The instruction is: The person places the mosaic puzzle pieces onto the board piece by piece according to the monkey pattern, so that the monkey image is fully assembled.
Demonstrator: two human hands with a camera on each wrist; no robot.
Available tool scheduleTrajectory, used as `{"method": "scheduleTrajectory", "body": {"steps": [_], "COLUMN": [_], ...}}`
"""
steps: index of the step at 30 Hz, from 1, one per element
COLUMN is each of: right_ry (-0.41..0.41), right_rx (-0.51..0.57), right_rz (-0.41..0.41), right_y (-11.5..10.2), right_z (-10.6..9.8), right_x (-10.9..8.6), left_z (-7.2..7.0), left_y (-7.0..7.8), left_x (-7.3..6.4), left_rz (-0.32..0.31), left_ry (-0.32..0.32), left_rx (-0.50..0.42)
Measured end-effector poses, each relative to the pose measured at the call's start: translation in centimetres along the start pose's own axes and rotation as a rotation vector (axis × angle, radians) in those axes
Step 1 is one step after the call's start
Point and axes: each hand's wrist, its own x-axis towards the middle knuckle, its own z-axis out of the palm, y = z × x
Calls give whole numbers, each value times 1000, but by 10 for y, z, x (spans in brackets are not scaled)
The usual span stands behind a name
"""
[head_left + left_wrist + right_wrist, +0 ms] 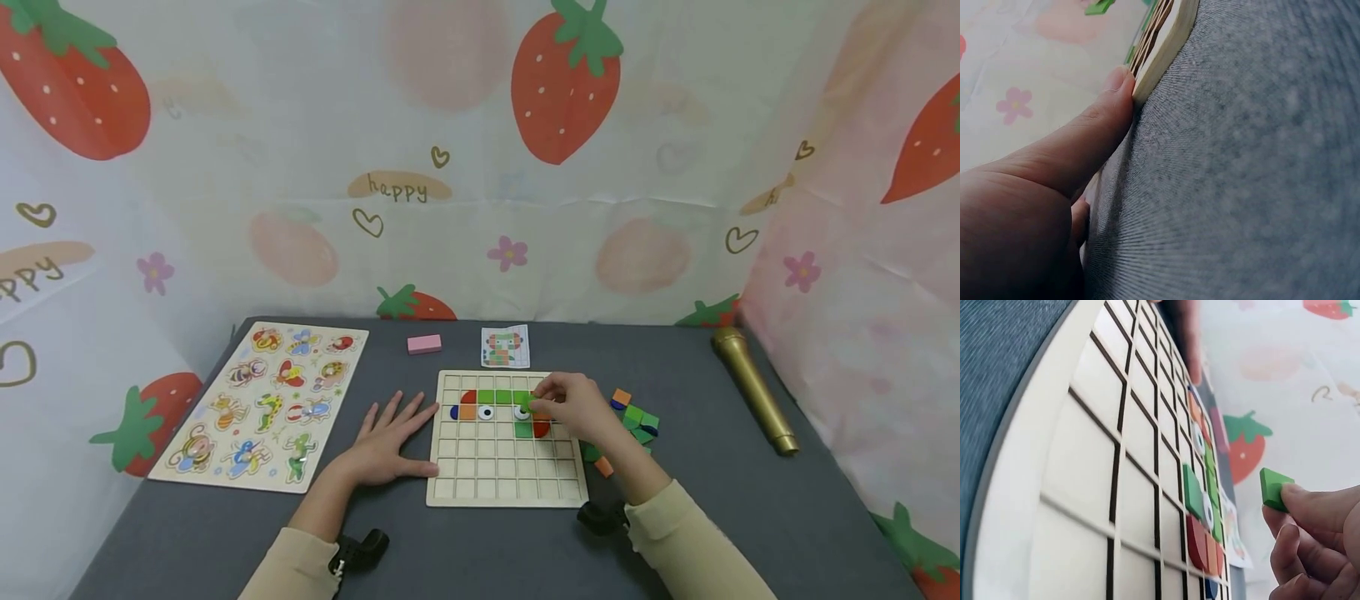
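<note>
Head view: my left hand (390,450) lies flat on the counter (487,554), fingers straight and spread wide, thumb tip meeting the grid board's (487,468) edge at 9 o'clock. My right hand (573,408) is over the board at 1 o'clock, thumb and fingers pinched together. Set pieces (486,397) fill some cells toward 12 and 1; loose pieces (633,417) sit outside at 3; picture card (505,346) just past 12, pink block (424,344) at 11.

Left wrist view: thumb extended toward 1 o'clock, tip against the board's side; other fingers mostly hidden.

Right wrist view: thumb and fingers nearly closed, pinching a green tile (1272,489) by its edge, rest curled under. Tile's at 4 o'clock in frame, held up, apart from the board.
</note>
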Motion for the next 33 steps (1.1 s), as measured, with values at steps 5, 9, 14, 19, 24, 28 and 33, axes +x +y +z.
{"method": "scheduleTrajectory", "body": {"steps": [5, 9, 14, 19, 24, 28, 33], "right_ry": [-21, -42, -65, -73, -82, -87, -62], "right_rx": [-10, -31, -29, -14, -54, -116, -185], "right_rz": [-21, -53, -60, -53, -72, -86, -82], "right_y": [-6, -8, -14, -19, -22, -23, -24], "right_z": [14, 26, 40, 48, 53, 58, 63], "right_x": [4, 7, 10, 13, 13, 12, 12], "left_z": [0, 0, 0, 0, -1, -1, 0], "left_y": [0, 0, 0, 0, 1, 1, 0], "left_x": [0, 1, 1, 1, 1, 0, -1], "left_rz": [-6, -3, 6, 6, -6, -16, -8], "left_ry": [-5, -5, -1, 2, 1, -5, -5], "left_rx": [4, 4, 6, 10, 2, -8, -7]}}
